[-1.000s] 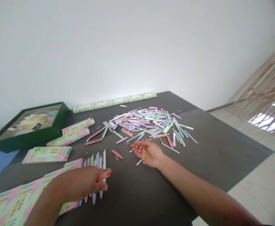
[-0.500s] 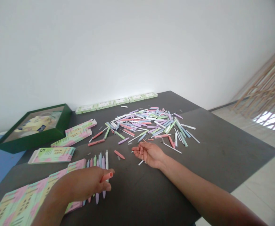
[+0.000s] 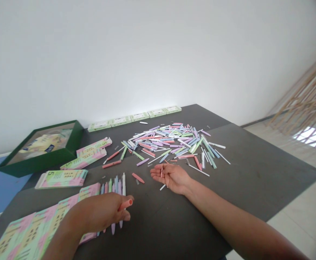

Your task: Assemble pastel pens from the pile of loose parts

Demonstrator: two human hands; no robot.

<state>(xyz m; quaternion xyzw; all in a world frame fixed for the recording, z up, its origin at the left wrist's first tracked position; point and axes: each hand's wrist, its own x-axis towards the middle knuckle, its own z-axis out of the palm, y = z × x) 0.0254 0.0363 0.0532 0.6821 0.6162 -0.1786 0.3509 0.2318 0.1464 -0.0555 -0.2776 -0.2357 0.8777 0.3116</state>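
Note:
My left hand (image 3: 109, 213) is closed around a coral pen barrel (image 3: 126, 204), its hollow end pointing right, above a row of assembled pens (image 3: 123, 184). Palm up, my right hand (image 3: 172, 178) has a small coral pen part (image 3: 161, 172) lying at its curled fingers. Beyond it spreads a heap of pastel pen barrels, white refills and small parts (image 3: 168, 139). A coral barrel piece (image 3: 138, 177) lies on the dark table between my hands, next to a small clear piece.
Printed pen boxes (image 3: 27, 231) overlap at the near left, with more flat boxes (image 3: 61, 178) behind them. A green box (image 3: 38, 155) holding plastic bags stands at the far left. Pale green boxes (image 3: 120, 121) line the wall. Wooden sticks (image 3: 309, 97) stand at the right.
My left hand has shifted slightly right with the coral barrel. The fingers of my right hand have moved a little, and the small coral part still lies there.

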